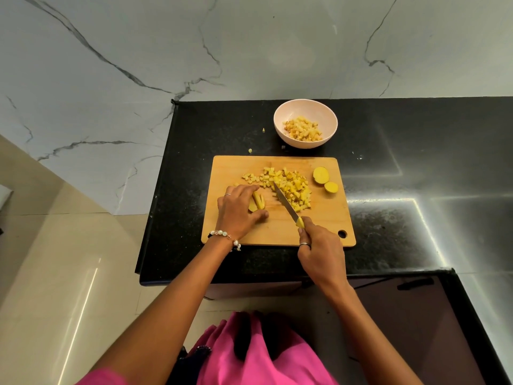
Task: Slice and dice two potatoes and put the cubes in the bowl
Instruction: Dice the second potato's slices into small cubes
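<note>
A rectangular light wooden cutting board [277, 234] lies on the black speckled stone surface [388, 168], close to that surface's near edge and nearer its left edge than its right. The left hand [240, 208] rests on the left part of the board, its fingers curled over a bundle of long yellow potato strips [256, 202] and pinning them against the wood; the strips show just beyond the knuckles, between the index finger and the thumb. The right hand [319, 248] is at the board's near edge, clenched around the yellow handle of a small kitchen knife [288, 207]. The blade runs from the handle up and to the left across the middle of the board, its tip reaching the pile of small yellow potato cubes [288, 184], and passes just to the right of the strips under the left hand.

The cubes spread across the far middle of the board, above and to the right of the left hand. Near the board's far right corner lie 2 rounded yellow potato end pieces [324, 179], touching each other and well apart from both hands. Beyond the board's far edge, near the back edge of the surface, stands a round pale pink bowl [281, 118] with more potato cubes inside. A few tiny potato scraps [263, 130] lie on the surface left of the bowl.
</note>
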The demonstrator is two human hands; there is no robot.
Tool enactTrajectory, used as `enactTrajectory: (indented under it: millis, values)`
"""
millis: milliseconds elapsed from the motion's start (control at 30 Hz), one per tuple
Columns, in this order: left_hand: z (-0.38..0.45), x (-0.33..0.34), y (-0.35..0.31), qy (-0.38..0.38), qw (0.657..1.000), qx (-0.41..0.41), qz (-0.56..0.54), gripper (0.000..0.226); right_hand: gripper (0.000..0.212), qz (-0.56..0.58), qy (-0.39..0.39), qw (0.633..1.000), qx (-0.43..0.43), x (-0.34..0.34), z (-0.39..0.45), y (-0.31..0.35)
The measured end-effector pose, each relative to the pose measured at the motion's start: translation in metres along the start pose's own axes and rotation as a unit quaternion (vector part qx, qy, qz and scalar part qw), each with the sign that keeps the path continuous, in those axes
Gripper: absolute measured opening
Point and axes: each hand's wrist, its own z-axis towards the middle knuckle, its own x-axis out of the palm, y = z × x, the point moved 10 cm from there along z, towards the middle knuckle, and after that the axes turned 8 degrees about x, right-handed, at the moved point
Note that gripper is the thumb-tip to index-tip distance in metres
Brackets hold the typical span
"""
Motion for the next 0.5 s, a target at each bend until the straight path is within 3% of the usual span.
enactTrajectory:
  millis: [267,400,500]
  values:
    - [-0.003,0.000,0.003,-0.011,0.999,-0.015,-0.038,0.059,0.040,0.048,0.001,0.999,0.011,-0.001,0.000,-0.009]
    - [-0.008,-0.009,0.009,-0.067,0.989,-0.128,-0.027,0.057,0.040,0.068,0.000,0.998,0.013,-0.001,0.001,-0.007]
    - [-0.010,-0.002,0.009,-0.055,0.977,-0.207,-0.013,0.067,0.040,0.074,0.001,0.997,0.012,0.000,0.001,-0.005]
